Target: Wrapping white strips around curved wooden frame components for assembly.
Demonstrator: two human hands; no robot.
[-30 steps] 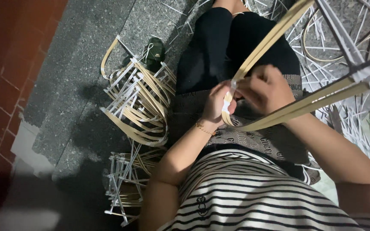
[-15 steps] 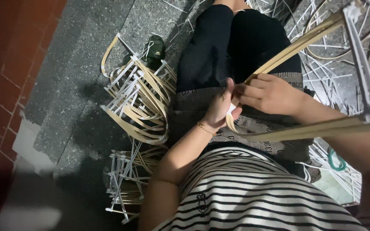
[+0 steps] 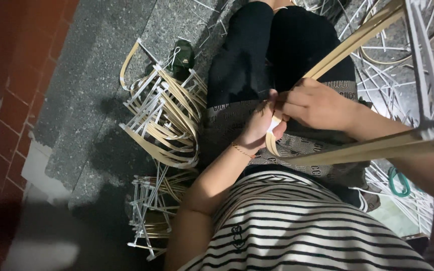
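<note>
Bamboo strips (image 3: 347,47), pale, bent into a loop over the lap: both ends meet between the hands, one pair running up to top right, another out right along the right forearm. Head view: left hand (image 3: 257,128) w/ fingers pinching the bend of the strips; right hand (image 3: 317,105) just beside, touching it, fingers curled & pressed together on the same spot. Left of the legs, on grey stone floor (image 3: 91,100), a stack of finished bamboo frames (image 3: 164,118); a second stack (image 3: 149,211) nearer. Loose offcuts (image 3: 388,70) scattered at right.

Two hands (image 3: 290,113), two woven frames (image 3: 164,120), one green ring (image 3: 399,181).
</note>
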